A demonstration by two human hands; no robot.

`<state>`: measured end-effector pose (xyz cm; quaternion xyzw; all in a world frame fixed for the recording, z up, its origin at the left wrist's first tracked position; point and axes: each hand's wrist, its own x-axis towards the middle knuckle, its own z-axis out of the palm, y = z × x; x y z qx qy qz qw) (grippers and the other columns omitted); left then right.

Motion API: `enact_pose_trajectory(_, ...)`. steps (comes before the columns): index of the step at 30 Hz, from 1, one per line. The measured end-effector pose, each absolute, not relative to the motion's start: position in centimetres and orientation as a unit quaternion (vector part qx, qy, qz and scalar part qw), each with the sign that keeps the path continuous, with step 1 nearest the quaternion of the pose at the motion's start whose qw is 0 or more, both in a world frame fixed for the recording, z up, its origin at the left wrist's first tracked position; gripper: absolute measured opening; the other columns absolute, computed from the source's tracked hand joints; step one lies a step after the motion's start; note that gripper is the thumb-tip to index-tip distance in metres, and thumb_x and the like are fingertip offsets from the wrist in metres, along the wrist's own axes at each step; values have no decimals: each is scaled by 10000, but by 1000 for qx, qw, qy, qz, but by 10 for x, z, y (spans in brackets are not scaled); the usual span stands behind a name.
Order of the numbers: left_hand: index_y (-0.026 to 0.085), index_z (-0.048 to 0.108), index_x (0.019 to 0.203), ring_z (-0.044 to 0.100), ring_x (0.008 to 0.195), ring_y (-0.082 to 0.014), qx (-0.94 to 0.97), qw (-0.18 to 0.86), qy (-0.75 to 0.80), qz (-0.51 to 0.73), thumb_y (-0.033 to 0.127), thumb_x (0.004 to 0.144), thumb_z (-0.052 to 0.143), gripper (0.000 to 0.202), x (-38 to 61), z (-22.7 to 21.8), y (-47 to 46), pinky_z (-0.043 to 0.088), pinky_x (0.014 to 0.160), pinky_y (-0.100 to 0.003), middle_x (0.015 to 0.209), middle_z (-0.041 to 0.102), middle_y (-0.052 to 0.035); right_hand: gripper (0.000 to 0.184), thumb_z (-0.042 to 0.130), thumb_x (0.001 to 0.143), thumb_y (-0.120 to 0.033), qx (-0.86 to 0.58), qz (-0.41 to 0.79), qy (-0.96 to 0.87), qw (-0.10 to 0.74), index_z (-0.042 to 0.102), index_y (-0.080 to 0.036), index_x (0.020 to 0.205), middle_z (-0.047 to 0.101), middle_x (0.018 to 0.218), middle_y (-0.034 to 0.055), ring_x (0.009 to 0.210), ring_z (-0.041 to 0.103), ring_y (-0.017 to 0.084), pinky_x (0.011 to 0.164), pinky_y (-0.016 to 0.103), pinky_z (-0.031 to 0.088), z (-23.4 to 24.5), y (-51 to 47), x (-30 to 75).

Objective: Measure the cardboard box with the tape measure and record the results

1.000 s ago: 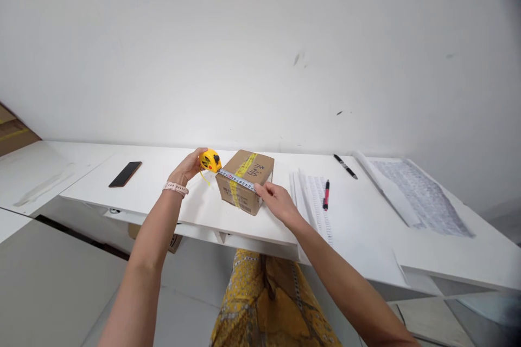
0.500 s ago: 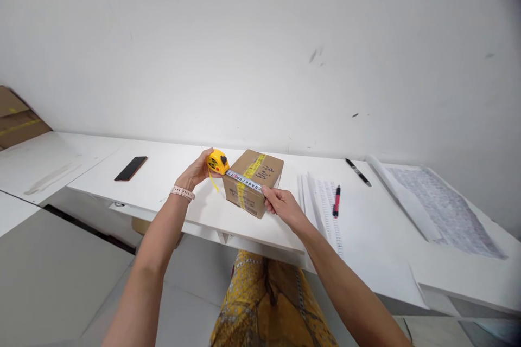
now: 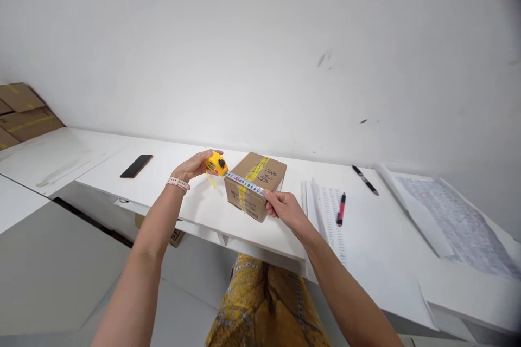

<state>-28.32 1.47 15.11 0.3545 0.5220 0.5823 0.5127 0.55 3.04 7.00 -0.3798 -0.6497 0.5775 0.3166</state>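
Observation:
A small cardboard box (image 3: pixel 256 171) with yellow tape and handwriting sits on the white table (image 3: pixel 199 200). My left hand (image 3: pixel 195 165) is closed around a yellow tape measure (image 3: pixel 217 164) at the box's left front corner. The white blade (image 3: pixel 243 182) runs along the front top edge of the box, its printed numbers facing up. At the right front corner my right hand (image 3: pixel 285 207) pinches the blade's end, fingers against the box. A yellow strap hangs from the tape measure's case.
To the left lies a dark phone (image 3: pixel 136 166). On the right are printed sheets (image 3: pixel 331 217), a red and black pen (image 3: pixel 341 209), a black pen (image 3: pixel 365 180) and a densely marked sheet (image 3: pixel 456 219). Cardboard boxes (image 3: pixel 30 114) stand at the far left against the wall.
The view has shifted slightly, so most things on the table appear a little further right. My left hand has tilted a bit with the tape measure; both hands keep their hold.

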Motion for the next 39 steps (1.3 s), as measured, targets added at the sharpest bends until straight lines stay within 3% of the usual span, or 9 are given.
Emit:
enact_pose_trajectory(11, 69, 676, 1137, 699, 790, -271, 460, 528, 522, 488, 276, 797, 704, 399, -296, 159, 11, 551, 760, -416, 931, 729, -185, 529, 566, 767, -678, -373, 596, -639, 312, 560, -199, 543, 568, 516, 25, 475, 480, 125, 514, 282, 401, 73, 30, 5)
enact_pose_trajectory(17, 131, 626, 1300, 679, 988, -297, 606, 492, 480, 401, 272, 694, 779, 641, -276, 187, -36, 544, 801, -357, 1181, 673, -191, 431, 602, 736, -587, -390, 618, -617, 293, 583, -194, 561, 614, 573, 48, 491, 465, 123, 470, 265, 340, 88, 30, 19)
enact_pose_trajectory(20, 209, 585, 1365, 641, 1088, -323, 636, 485, 501, 330, 232, 674, 789, 720, -250, 190, -81, 537, 861, -393, 1277, 635, -161, 419, 595, 752, -560, -380, 581, -641, 326, 530, -210, 532, 578, 550, 28, 490, 428, 119, 476, 271, 310, 102, 24, 32)
enact_pose_trajectory(25, 216, 631, 1310, 638, 997, -302, 645, 526, 484, 271, 307, 694, 772, 639, -200, 144, -140, 535, 849, -405, 1241, 636, -148, 427, 639, 775, -479, -332, 506, -752, 261, 415, -213, 527, 395, 503, -40, 487, 309, 98, 469, 261, 218, 123, 6, 48)
enact_pose_trajectory(30, 166, 615, 1257, 635, 936, -264, 452, 663, 363, 475, 461, 630, 816, 721, -166, 83, -177, 563, 761, -352, 1136, 635, -127, 480, 540, 867, -581, -247, 501, -802, 210, 444, -203, 588, 437, 560, -31, 524, 378, 109, 493, 258, 278, 126, 9, 43)
enact_pose_trajectory(32, 168, 614, 1252, 643, 901, -257, 380, 658, 346, 550, 473, 638, 808, 712, -166, 74, -183, 582, 693, -337, 1135, 626, -120, 466, 452, 912, -615, -243, 446, -818, 269, 570, -203, 731, 601, 720, 21, 682, 541, 163, 608, 291, 408, 121, 20, 35)
enact_pose_trajectory(34, 176, 629, 1226, 653, 872, -259, 346, 620, 344, 614, 464, 618, 820, 700, -174, 71, -179, 595, 667, -350, 1125, 634, -112, 477, 437, 914, -636, -249, 341, -846, 326, 636, -218, 1029, 673, 1090, 97, 1032, 593, 255, 851, 398, 457, 110, 34, 27)
enact_pose_trajectory(36, 174, 654, 1172, 662, 879, -268, 328, 542, 360, 685, 481, 594, 830, 678, -187, 69, -164, 595, 722, -383, 1106, 657, -103, 617, 483, 873, -676, -250, 221, -883, 329, 557, -230, 1293, 534, 1406, 145, 1315, 448, 324, 1048, 514, 347, 94, 49, 19)
enact_pose_trajectory(39, 154, 675, 1103, 663, 946, -273, 290, 412, 400, 766, 529, 595, 810, 646, -207, 62, -127, 559, 791, -352, 1077, 693, -106, 771, 526, 829, -708, -237, 91, -919, 300, 471, -213, 1417, 394, 1536, 164, 1427, 326, 341, 1140, 550, 221, 69, 61, 12)
